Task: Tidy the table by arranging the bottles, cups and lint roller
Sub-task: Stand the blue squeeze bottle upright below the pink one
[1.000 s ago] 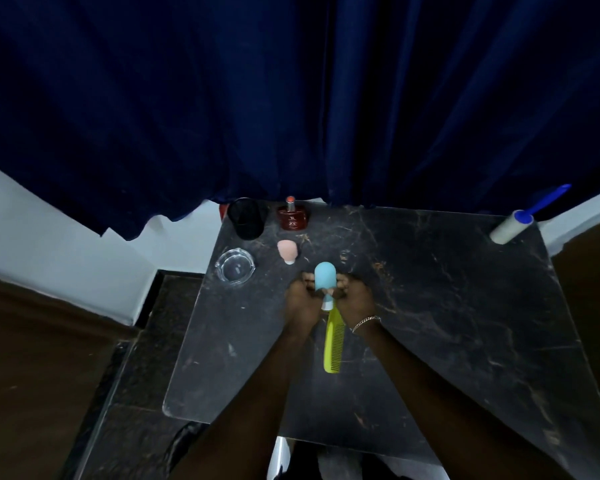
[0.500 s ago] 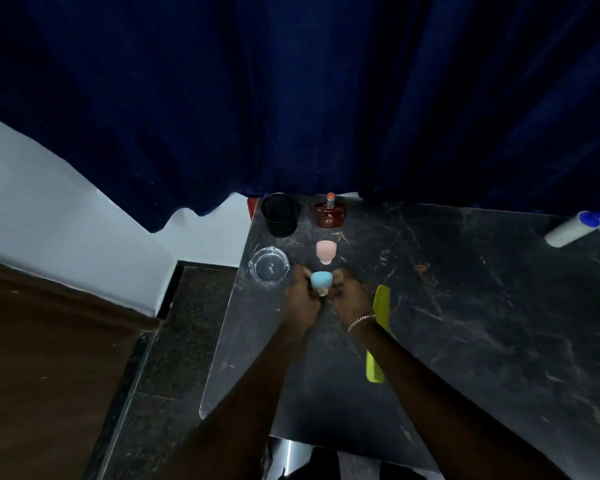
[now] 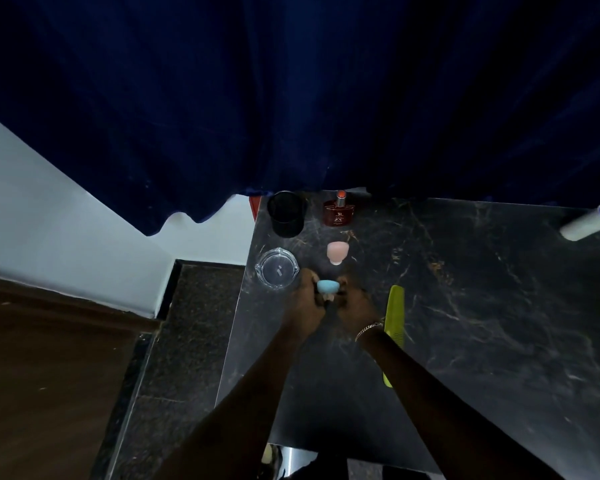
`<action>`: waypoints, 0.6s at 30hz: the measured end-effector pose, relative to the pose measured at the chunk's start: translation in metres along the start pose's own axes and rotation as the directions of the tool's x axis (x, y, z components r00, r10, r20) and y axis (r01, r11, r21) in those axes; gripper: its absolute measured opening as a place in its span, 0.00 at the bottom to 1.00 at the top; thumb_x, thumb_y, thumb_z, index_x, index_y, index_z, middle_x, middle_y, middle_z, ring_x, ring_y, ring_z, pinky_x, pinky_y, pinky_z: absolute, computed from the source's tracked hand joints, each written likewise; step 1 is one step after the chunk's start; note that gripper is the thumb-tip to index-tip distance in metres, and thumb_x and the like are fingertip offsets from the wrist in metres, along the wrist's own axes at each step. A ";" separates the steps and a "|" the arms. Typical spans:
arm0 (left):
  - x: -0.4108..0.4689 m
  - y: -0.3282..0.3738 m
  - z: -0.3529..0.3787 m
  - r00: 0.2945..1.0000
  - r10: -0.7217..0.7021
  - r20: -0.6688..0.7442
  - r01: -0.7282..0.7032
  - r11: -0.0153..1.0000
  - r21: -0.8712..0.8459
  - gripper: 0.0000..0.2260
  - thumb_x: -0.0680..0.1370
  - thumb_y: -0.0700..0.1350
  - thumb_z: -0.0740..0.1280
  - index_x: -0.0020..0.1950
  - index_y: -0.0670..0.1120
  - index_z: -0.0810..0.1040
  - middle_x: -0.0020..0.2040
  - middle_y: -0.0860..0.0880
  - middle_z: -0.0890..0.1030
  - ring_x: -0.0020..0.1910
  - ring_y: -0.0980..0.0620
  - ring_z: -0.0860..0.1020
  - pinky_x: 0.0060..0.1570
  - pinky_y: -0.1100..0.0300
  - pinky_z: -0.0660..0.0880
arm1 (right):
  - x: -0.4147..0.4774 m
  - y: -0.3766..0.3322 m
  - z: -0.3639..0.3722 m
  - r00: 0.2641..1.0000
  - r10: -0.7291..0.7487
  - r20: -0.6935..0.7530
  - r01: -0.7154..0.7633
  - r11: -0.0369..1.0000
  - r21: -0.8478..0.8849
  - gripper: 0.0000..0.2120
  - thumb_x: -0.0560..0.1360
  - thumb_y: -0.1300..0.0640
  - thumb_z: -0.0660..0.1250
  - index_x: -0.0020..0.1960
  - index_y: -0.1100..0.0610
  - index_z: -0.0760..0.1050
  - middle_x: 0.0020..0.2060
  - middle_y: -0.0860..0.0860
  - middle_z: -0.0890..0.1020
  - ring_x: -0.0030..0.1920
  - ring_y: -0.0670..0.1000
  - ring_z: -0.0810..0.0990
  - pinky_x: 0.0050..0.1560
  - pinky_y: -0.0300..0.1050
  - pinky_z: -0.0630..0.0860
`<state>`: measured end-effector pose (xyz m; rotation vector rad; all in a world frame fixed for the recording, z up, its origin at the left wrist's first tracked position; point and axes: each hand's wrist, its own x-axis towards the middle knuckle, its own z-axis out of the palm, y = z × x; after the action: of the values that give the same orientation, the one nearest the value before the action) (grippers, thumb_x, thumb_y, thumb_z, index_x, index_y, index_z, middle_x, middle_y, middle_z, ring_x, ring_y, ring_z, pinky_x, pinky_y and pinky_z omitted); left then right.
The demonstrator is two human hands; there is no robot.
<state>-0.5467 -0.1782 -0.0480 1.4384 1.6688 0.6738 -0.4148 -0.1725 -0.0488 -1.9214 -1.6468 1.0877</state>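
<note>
Bottles and cups cluster at far left of dark marble surface point(image 3: 465, 306); blue curtain point(image 3: 291, 98) hangs behind. Lint roller point(image 3: 586, 225) lies far right, well apart. Green comb point(image 3: 395, 317) beside right wrist. Black cup point(image 3: 287, 213), red perfume bottle point(image 3: 339, 213), glass ashtray point(image 3: 276, 268), pink bottle point(image 3: 337, 252) stand ahead. Left hand point(image 3: 303, 303) and right hand point(image 3: 355, 304) both closed around blue bottle point(image 3: 327, 286).

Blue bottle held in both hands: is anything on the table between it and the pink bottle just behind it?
Nothing visible. The blue bottle, held by the left hand and right hand, faces bare table up to the pink bottle. The glass ashtray sits left, the comb right.
</note>
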 end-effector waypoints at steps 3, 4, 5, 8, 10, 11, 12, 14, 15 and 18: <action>-0.002 -0.001 -0.001 1.000 0.002 0.017 -0.002 1.000 -0.009 0.12 0.76 0.32 0.67 0.57 0.39 0.71 0.48 0.40 0.79 0.47 0.40 0.79 0.52 0.41 0.77 | -0.002 0.005 0.002 1.000 -0.013 0.002 0.013 1.000 0.012 0.18 0.74 0.64 0.66 0.63 0.59 0.73 0.53 0.55 0.84 0.56 0.57 0.82 0.52 0.42 0.73; -0.003 -0.002 -0.001 1.000 0.007 0.022 -0.007 1.000 -0.012 0.12 0.76 0.32 0.67 0.57 0.39 0.71 0.48 0.42 0.78 0.45 0.43 0.78 0.52 0.41 0.77 | -0.003 0.006 0.002 1.000 -0.012 0.002 0.012 1.000 0.012 0.19 0.74 0.64 0.66 0.64 0.59 0.72 0.53 0.55 0.84 0.55 0.57 0.82 0.51 0.40 0.72; -0.005 -0.002 -0.001 1.000 0.010 0.027 -0.010 1.000 -0.018 0.12 0.76 0.32 0.68 0.57 0.39 0.71 0.47 0.43 0.78 0.45 0.47 0.77 0.52 0.42 0.77 | -0.003 0.008 0.002 1.000 -0.013 0.001 0.013 1.000 0.014 0.19 0.74 0.64 0.66 0.64 0.59 0.71 0.53 0.55 0.83 0.55 0.56 0.82 0.50 0.39 0.71; -0.006 -0.004 -0.001 0.999 0.004 0.032 -0.003 0.999 -0.037 0.14 0.76 0.32 0.69 0.59 0.38 0.71 0.50 0.45 0.79 0.48 0.49 0.78 0.55 0.43 0.78 | -0.004 0.011 0.002 0.999 -0.025 0.020 0.025 1.000 0.018 0.19 0.75 0.64 0.66 0.66 0.60 0.71 0.54 0.56 0.83 0.56 0.57 0.82 0.55 0.45 0.76; -0.007 -0.003 0.000 0.999 -0.013 0.047 0.015 0.998 -0.055 0.16 0.77 0.32 0.69 0.63 0.38 0.70 0.55 0.42 0.80 0.54 0.45 0.81 0.60 0.43 0.78 | -0.005 0.011 0.001 0.999 -0.024 0.041 0.023 0.999 0.041 0.21 0.75 0.64 0.67 0.68 0.60 0.70 0.56 0.56 0.83 0.59 0.57 0.82 0.60 0.51 0.77; -0.007 -0.003 0.000 0.998 -0.028 0.060 0.032 0.998 -0.062 0.18 0.77 0.32 0.68 0.65 0.38 0.69 0.59 0.41 0.81 0.58 0.44 0.81 0.63 0.43 0.77 | -0.006 0.011 0.001 0.999 -0.018 0.047 0.015 0.998 0.064 0.24 0.75 0.64 0.67 0.70 0.61 0.68 0.58 0.55 0.83 0.60 0.56 0.81 0.62 0.53 0.77; -0.009 -0.003 0.000 0.997 -0.043 0.070 0.048 0.996 -0.070 0.19 0.78 0.32 0.68 0.67 0.38 0.68 0.62 0.40 0.80 0.61 0.43 0.80 0.65 0.43 0.76 | -0.007 0.011 0.001 0.999 -0.016 0.048 0.011 0.996 0.088 0.26 0.75 0.65 0.68 0.71 0.61 0.67 0.59 0.55 0.82 0.61 0.55 0.81 0.64 0.53 0.76; -0.012 -0.005 0.002 0.996 -0.065 0.068 0.071 0.994 -0.089 0.21 0.78 0.32 0.68 0.70 0.37 0.68 0.64 0.40 0.80 0.65 0.42 0.80 0.68 0.43 0.74 | -0.009 0.011 0.001 0.999 -0.031 0.045 0.025 0.992 0.122 0.26 0.74 0.66 0.69 0.71 0.62 0.68 0.60 0.55 0.82 0.62 0.55 0.81 0.65 0.54 0.76; -0.014 -0.005 0.002 0.995 -0.074 0.063 0.080 0.992 -0.098 0.22 0.78 0.32 0.68 0.71 0.37 0.69 0.65 0.40 0.80 0.65 0.43 0.80 0.69 0.44 0.74 | -0.010 0.011 0.000 0.998 -0.042 0.047 0.035 0.990 0.134 0.25 0.74 0.67 0.69 0.70 0.62 0.68 0.60 0.55 0.82 0.61 0.55 0.81 0.65 0.54 0.76; -0.023 -0.005 0.002 0.994 -0.098 0.038 0.102 0.986 -0.135 0.24 0.77 0.30 0.69 0.72 0.39 0.69 0.65 0.44 0.81 0.65 0.46 0.80 0.70 0.49 0.75 | -0.018 0.016 -0.004 0.998 -0.051 0.045 0.045 0.989 0.143 0.27 0.74 0.68 0.68 0.72 0.61 0.67 0.61 0.54 0.80 0.60 0.56 0.82 0.63 0.47 0.78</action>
<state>-0.5473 -0.2016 -0.0473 1.2542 1.6265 0.6917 -0.4017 -0.1930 -0.0518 -1.7701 -1.5873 1.2070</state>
